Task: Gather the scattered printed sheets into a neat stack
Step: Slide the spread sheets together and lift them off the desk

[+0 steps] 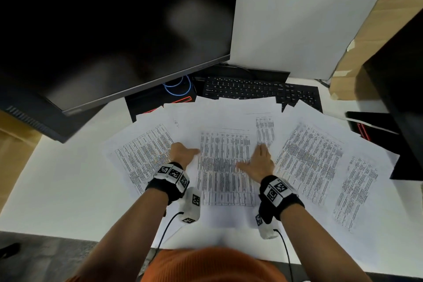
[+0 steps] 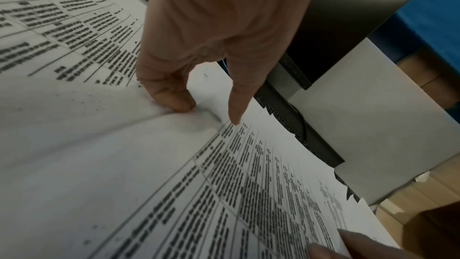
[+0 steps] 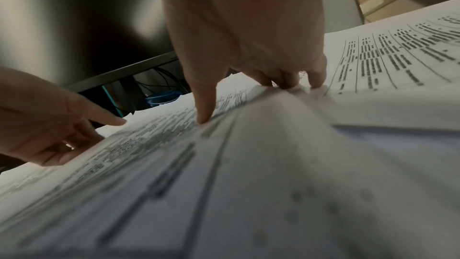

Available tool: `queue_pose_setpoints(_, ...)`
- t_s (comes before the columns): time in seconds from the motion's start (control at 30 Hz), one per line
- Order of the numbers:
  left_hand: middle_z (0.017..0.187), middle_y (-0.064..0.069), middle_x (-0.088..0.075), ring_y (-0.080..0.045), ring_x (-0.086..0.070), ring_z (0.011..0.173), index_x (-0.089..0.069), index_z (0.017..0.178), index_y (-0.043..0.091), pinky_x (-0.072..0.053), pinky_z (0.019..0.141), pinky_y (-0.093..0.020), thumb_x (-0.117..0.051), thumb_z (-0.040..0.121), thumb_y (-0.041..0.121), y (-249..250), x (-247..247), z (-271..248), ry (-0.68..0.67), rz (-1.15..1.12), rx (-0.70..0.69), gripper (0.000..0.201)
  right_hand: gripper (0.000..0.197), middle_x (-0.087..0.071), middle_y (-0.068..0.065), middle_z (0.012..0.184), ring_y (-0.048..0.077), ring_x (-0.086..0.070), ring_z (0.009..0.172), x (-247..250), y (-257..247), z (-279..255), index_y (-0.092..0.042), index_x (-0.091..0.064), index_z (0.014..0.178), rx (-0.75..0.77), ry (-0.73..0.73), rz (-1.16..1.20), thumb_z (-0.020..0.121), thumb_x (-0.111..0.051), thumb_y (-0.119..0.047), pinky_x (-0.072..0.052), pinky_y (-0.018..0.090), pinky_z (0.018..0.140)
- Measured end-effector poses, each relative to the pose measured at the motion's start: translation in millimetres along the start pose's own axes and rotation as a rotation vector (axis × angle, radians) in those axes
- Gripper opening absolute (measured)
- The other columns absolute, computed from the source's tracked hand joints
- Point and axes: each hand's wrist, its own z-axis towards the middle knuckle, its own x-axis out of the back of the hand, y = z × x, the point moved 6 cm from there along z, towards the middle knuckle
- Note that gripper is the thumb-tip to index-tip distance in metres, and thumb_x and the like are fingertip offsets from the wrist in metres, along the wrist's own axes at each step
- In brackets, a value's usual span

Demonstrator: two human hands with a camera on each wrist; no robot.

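Several printed sheets lie fanned over the white desk (image 1: 57, 190). The central sheet (image 1: 225, 174) carries a dense table, with a left sheet (image 1: 142, 155) and a right sheet (image 1: 309, 158) overlapping beside it and one more sheet (image 1: 357, 190) at the far right. My left hand (image 1: 183, 153) is at the central sheet's left edge; its curled fingers (image 2: 174, 99) and thumb bunch the paper (image 2: 99, 145) into a ridge. My right hand (image 1: 256, 160) lies on the central sheet's right part, fingertips (image 3: 286, 82) and thumb pressing down, the paper (image 3: 273, 164) bulging up behind them.
A dark monitor (image 1: 109, 30) overhangs the desk's back left. A black keyboard (image 1: 258, 91) sits behind the sheets, partly covered by them. A white board (image 1: 293, 30) leans at the back, cardboard boxes (image 1: 357, 57) and a black unit (image 1: 398, 89) stand at right.
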Motion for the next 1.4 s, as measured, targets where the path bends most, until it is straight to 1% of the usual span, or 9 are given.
queue_pose_setpoints(0.1,0.115,-0.024,-0.059,-0.039,-0.055,0.11,-0.055,0.106,-0.005,-0.048,0.094,-0.047,-0.072,0.073,0.029,-0.3,0.7,-0.9,-0.025,0.079,0.009,0.05,0.098,0.0,0.015,0.157,0.032,-0.005,0.144,-1.9,-5.4,-1.9,-0.002,-0.003,0.145,0.021,0.01,0.071,0.08,-0.063,-0.044,-0.014,0.048,0.115)
queue_pose_setpoints(0.23,0.147,-0.026,-0.016,-0.044,-0.029,0.13,-0.039,0.132,0.001,-0.028,0.11,-0.051,-0.069,0.076,0.036,-6.2,7.6,-1.2,-0.028,0.226,0.079,0.073,0.09,-0.017,0.017,0.153,0.033,-0.017,0.141,5.9,-9.8,0.6,-0.004,-0.013,0.145,-0.003,0.081,0.414,0.079,-0.07,-0.024,-0.021,0.043,0.115)
queue_pose_setpoints(0.37,0.135,-0.021,-0.047,-0.035,-0.051,0.117,-0.045,0.124,-0.004,-0.041,0.103,-0.043,-0.075,0.07,0.016,2.8,0.4,-4.0,-0.138,-0.118,-0.052,0.065,0.092,-0.014,0.015,0.155,0.027,-0.015,0.143,3.6,-16.2,5.8,-0.005,-0.011,0.146,-0.039,0.038,0.619,0.078,-0.071,-0.016,-0.017,0.039,0.116)
queue_pose_setpoints(0.47,0.124,0.0,-0.045,-0.023,-0.043,0.122,-0.034,0.132,-0.003,-0.032,0.108,-0.04,-0.068,0.078,0.008,11.9,-1.4,-10.7,-0.207,-0.202,-0.135,0.065,0.085,-0.027,0.013,0.151,0.028,-0.027,0.139,4.4,-12.4,9.8,-0.003,-0.018,0.144,-0.04,0.028,0.744,0.077,-0.071,-0.009,-0.024,0.035,0.111)
queue_pose_setpoints(0.53,0.12,-0.007,-0.054,-0.019,-0.049,0.113,-0.043,0.127,0.0,-0.037,0.104,-0.037,-0.065,0.08,0.005,21.4,-1.4,-16.0,-0.267,-0.175,-0.244,0.052,0.073,-0.04,0.013,0.142,0.03,-0.037,0.133,4.5,-4.7,12.2,-0.002,-0.029,0.14,-0.049,0.01,0.784,0.078,-0.068,-0.004,-0.032,0.034,0.106)
queue_pose_setpoints(0.7,0.08,-0.008,-0.058,-0.019,-0.055,0.072,-0.059,0.093,-0.001,-0.044,0.066,-0.023,-0.068,0.078,0.01,36.1,16.8,-23.1,-0.264,-0.141,-0.485,0.021,0.046,-0.062,0.013,0.112,0.026,-0.059,0.098,16.2,10.6,18.2,0.0,-0.051,0.122,-0.054,0.038,0.883,0.079,-0.067,-0.004,-0.049,0.041,0.093)
queue_pose_setpoints(1.13,0.065,0.015,-0.073,0.0,-0.068,0.064,-0.065,0.083,0.014,-0.052,0.058,-0.012,-0.067,0.074,-0.001,48.2,73.0,-32.4,-0.22,-0.484,-0.551,0.017,0.082,-0.023,0.005,0.154,0.022,-0.027,0.139,78.6,10.3,10.9,-0.02,-0.019,0.145,0.116,0.19,1.027,0.08,-0.065,-0.038,-0.026,0.042,0.113)
queue_pose_setpoints(1.3,0.068,0.016,-0.073,0.001,-0.068,0.067,-0.066,0.084,0.016,-0.052,0.061,-0.011,-0.066,0.075,-0.001,63.1,70.9,-39.1,-0.24,-0.479,-0.592,0.019,0.049,-0.058,-0.001,0.122,0.022,-0.055,0.116,73.1,-27.4,1.4,-0.02,-0.042,0.13,0.249,-0.092,1.013,0.088,-0.051,-0.044,-0.045,0.036,0.098)
queue_pose_setpoints(1.4,0.07,0.015,-0.074,-0.001,-0.069,0.068,-0.066,0.084,0.016,-0.053,0.061,-0.012,-0.066,0.075,-0.001,74.9,73.5,-48.1,-0.266,-0.464,-0.626,0.019,0.038,-0.055,-0.01,0.094,0.015,-0.057,0.095,75.8,-50.4,-5.1,-0.015,-0.048,0.108,0.307,-0.084,0.862,0.083,-0.058,-0.042,-0.046,0.03,0.085)
